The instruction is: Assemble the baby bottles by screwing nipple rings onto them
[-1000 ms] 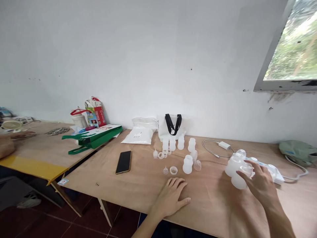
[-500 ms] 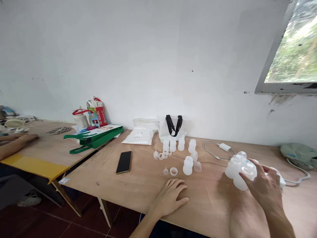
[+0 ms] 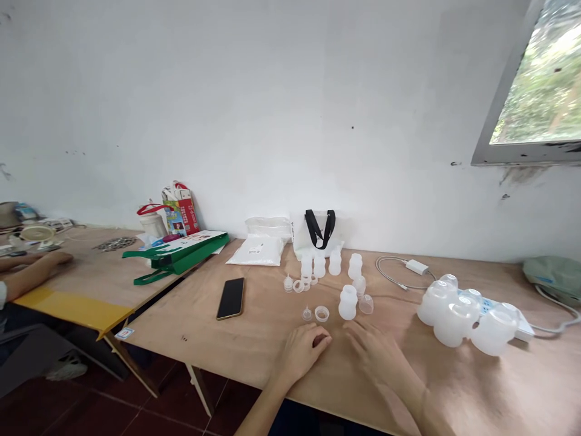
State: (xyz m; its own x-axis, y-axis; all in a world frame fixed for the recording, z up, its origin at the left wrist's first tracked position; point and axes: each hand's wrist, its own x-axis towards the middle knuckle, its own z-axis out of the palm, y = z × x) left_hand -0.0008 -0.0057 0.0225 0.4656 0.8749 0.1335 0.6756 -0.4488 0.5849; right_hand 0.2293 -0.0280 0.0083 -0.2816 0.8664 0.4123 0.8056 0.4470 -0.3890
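Our left hand [image 3: 302, 351] lies on the plywood table [image 3: 181, 321] with its fingers curled slightly down, pinching nothing. Our right hand [image 3: 374, 354] rests just beside it, fingers loosely spread and empty. Neither hand touches any of the parts.

Nearest to the hands, just beyond the left one, sit a plastic ring [image 3: 321, 313] and a small pointed cap [image 3: 307, 313]. Just beyond the gap between our hands stands a frosted bottle [image 3: 347, 304], with a clear cup [image 3: 365, 304] tipped on its side next to it. Farther back, more frosted bottles [image 3: 319, 265] stand in a loose row, with small rings [image 3: 298, 286] to their left.

To the right, three large frosted bottle-shaped pieces [image 3: 454, 321] lie grouped against a white device [image 3: 521, 326], well apart from our right hand. A white charger [image 3: 416, 266] and its cable lie behind them.

To the left lies a black phone [image 3: 230, 298]. At the far edge are a white bag with black handles [image 3: 318, 233] and a white packet [image 3: 256, 252]. On the next table [image 3: 91, 260], a green bag [image 3: 175, 257] lies flat, and a co-worker's hand [image 3: 57, 259] rests at the left.
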